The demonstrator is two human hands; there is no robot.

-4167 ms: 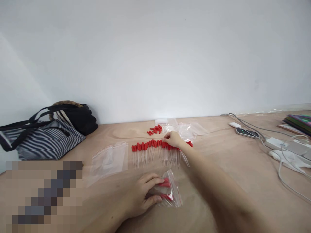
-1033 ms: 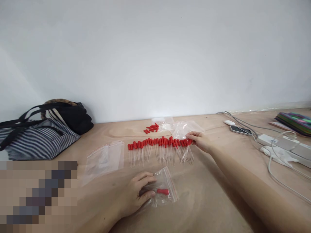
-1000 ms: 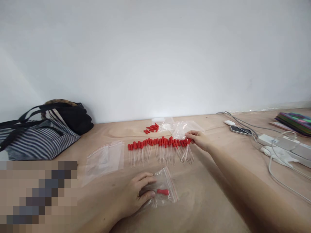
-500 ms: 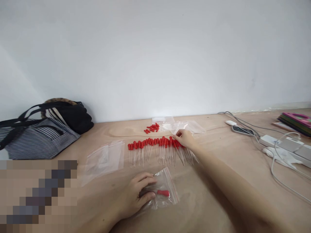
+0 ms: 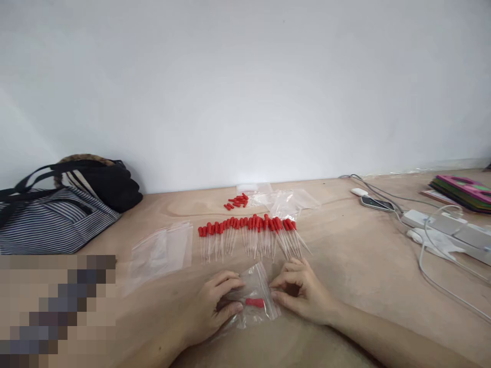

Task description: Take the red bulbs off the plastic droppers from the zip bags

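Your table [image 5: 364, 266] is bare ply, wall at the back. Far L you've got a striped tote [image 5: 57, 220], and R of it a stack of empty bags [image 5: 163, 250] lying flat. Ctr: a row of droppers [image 5: 249, 235], red bulbs toward the wall, tips toward you. Behind the row sit loose red caps [image 5: 236, 201] and crumpled clear bags [image 5: 286, 202]. Nearest you is a zip bag [image 5: 255, 299] w/ a red bulb showing inside. R side: phone [image 5: 378, 203], power strip [image 5: 441, 225], cables [image 5: 433, 278], books [image 5: 462, 186].
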